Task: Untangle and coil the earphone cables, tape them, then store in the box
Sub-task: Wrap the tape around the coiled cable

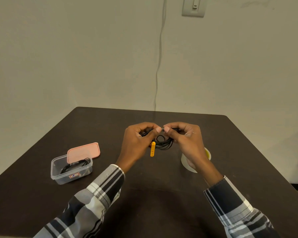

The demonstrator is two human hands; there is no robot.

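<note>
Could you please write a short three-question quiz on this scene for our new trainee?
1. True or false: the pink lid is sealed on the clear box.
2. What lies inside the box?
3. The yellow strap hangs: A) from the cable bundle B) from the tape roll C) in the box.

Key: 1 false, it leans on the far rim; 2 a coiled black cable; 3 A.
</note>
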